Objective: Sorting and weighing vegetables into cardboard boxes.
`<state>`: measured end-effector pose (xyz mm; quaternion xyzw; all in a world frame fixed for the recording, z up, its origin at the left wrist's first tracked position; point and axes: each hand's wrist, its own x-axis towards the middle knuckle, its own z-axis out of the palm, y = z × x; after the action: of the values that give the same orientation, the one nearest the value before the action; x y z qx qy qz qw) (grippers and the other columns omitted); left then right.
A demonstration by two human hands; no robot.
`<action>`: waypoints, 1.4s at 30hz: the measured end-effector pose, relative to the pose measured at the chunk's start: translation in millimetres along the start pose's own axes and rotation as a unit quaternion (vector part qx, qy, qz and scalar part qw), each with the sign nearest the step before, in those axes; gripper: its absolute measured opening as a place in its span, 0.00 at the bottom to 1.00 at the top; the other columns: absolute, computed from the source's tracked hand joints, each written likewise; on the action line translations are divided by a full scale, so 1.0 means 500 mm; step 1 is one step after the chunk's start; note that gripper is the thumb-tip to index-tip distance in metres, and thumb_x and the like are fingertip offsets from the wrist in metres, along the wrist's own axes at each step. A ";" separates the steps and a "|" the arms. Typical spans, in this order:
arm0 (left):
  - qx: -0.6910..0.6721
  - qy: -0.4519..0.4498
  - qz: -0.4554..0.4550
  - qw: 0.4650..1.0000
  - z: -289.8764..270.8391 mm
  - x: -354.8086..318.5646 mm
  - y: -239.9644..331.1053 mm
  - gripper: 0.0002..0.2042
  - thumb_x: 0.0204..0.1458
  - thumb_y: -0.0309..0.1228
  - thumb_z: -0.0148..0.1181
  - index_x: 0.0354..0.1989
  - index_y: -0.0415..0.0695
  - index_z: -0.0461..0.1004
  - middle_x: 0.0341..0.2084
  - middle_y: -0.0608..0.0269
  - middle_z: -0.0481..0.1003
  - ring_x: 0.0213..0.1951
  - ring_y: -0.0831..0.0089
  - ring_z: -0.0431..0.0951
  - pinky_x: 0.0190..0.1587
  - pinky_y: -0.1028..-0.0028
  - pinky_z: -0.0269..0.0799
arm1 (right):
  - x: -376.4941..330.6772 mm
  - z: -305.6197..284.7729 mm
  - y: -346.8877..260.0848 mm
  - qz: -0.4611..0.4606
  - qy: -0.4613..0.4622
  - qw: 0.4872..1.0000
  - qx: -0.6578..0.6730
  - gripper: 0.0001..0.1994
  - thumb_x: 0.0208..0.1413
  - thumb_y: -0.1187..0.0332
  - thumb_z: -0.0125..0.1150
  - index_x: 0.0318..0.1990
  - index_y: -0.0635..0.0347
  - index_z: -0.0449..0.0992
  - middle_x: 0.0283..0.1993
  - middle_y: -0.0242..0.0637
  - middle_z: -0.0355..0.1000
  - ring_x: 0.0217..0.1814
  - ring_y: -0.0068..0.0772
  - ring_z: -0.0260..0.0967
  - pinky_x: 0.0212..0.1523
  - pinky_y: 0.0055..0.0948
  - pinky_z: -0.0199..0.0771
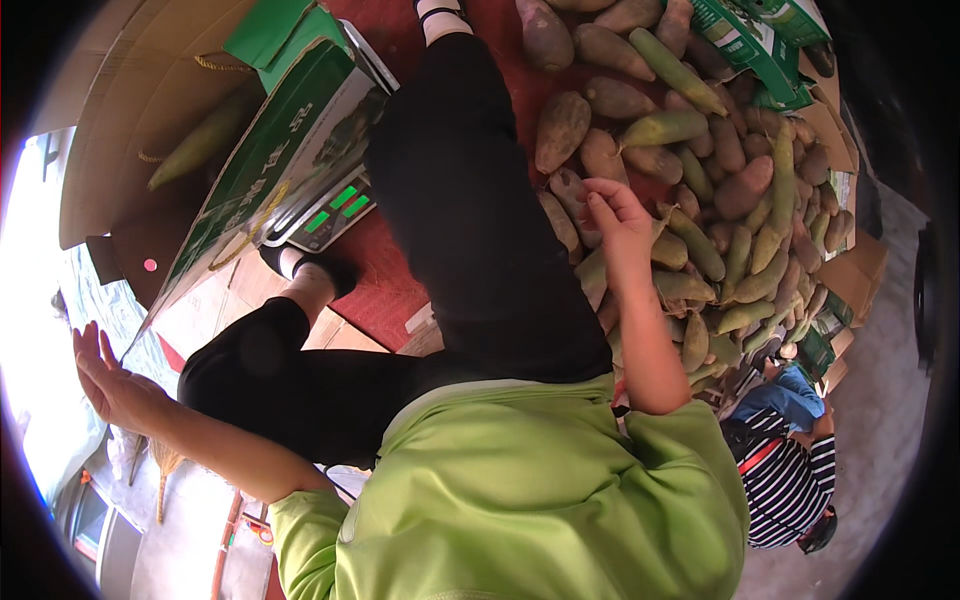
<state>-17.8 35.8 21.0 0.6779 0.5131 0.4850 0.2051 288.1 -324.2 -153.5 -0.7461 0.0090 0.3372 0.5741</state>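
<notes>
My left hand (115, 388) is open with fingers stretched, beside the near edge of an open cardboard box (110, 120) at the left. Inside the box lies a long green radish (205, 142). The box appears to rest on a digital scale (330, 220) with lit green displays. Over the left side of a large pile of radishes (720, 230) is my right hand (620, 222), its fingers curled toward the thumb. I cannot make out whether anything small is between them. A dark reddish radish (568, 188) lies right by its fingertips.
My legs in black trousers (455, 200) stretch between box and pile over a red surface (390, 290). Green printed cartons (750, 45) stand behind the pile. A person in a striped shirt (785, 480) is at the lower right. Flat cardboard (225, 310) lies near my foot.
</notes>
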 end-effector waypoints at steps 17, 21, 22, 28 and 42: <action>0.244 -0.029 0.340 0.908 0.045 -0.027 0.062 0.12 0.55 0.24 0.53 0.47 0.39 0.74 0.44 0.55 0.73 0.48 0.66 0.72 0.50 0.70 0.68 | 0.030 -0.044 0.098 0.010 -0.084 0.977 -0.195 0.09 0.56 0.71 0.54 0.43 0.62 0.74 0.34 0.28 0.72 0.32 0.16 0.64 0.33 0.16 0.63; 0.090 -0.037 0.028 0.995 0.052 -0.024 0.070 0.16 0.58 0.32 0.51 0.54 0.42 0.69 0.54 0.57 0.66 0.56 0.68 0.65 0.58 0.68 0.58 | 0.038 -0.058 0.080 -0.081 -0.091 0.968 -0.219 0.09 0.55 0.72 0.55 0.42 0.63 0.74 0.34 0.28 0.72 0.32 0.16 0.65 0.33 0.17 0.65; 0.022 -0.038 -0.034 0.998 0.048 -0.012 0.061 0.17 0.58 0.34 0.51 0.55 0.42 0.68 0.55 0.56 0.65 0.57 0.67 0.64 0.59 0.66 0.58 | 0.047 -0.059 0.082 -0.106 -0.042 0.977 -0.182 0.08 0.54 0.73 0.55 0.41 0.63 0.75 0.32 0.29 0.71 0.30 0.17 0.65 0.33 0.18 0.66; -0.194 -0.119 -0.255 0.940 -0.025 0.084 -0.036 0.24 0.59 0.41 0.49 0.61 0.45 0.58 0.59 0.52 0.61 0.61 0.61 0.60 0.57 0.59 0.60 | 0.090 0.000 -0.118 -0.098 -0.044 0.989 -0.102 0.10 0.54 0.76 0.54 0.43 0.63 0.74 0.32 0.29 0.72 0.31 0.17 0.66 0.33 0.18 0.66; -0.069 -0.257 -0.446 0.855 -0.010 0.105 -0.159 0.24 0.55 0.54 0.49 0.42 0.44 0.73 0.36 0.63 0.75 0.40 0.76 0.71 0.39 0.75 0.67 | 0.198 0.385 -0.491 -0.185 -0.235 0.906 -0.298 0.16 0.55 0.68 0.48 0.51 0.57 0.71 0.46 0.35 0.73 0.43 0.27 0.69 0.40 0.29 0.69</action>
<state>-61.8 112.6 -15.0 0.4610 0.6548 0.1844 0.5698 368.0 -37.4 -17.1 -0.7698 -0.3654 0.3776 0.3624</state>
